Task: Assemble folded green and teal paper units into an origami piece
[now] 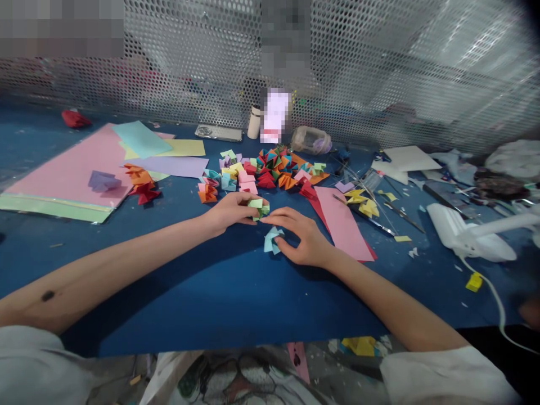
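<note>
My left hand (231,212) grips a small folded green paper piece (258,207) over the blue table (202,281). My right hand (300,235) rests palm down beside it, its fingers closed on a light blue folded paper piece (271,240) that touches the table. The two hands' fingertips nearly meet. Just beyond them lies a pile of colourful folded paper units (270,167).
Pink, green, purple and teal paper sheets (71,174) lie at the left with orange and red folded pieces (141,183). A pink strip (343,222), yellow pieces (363,203), scissors (371,220) and a white corded tool (468,236) lie right. A perforated metal screen (358,73) closes the back.
</note>
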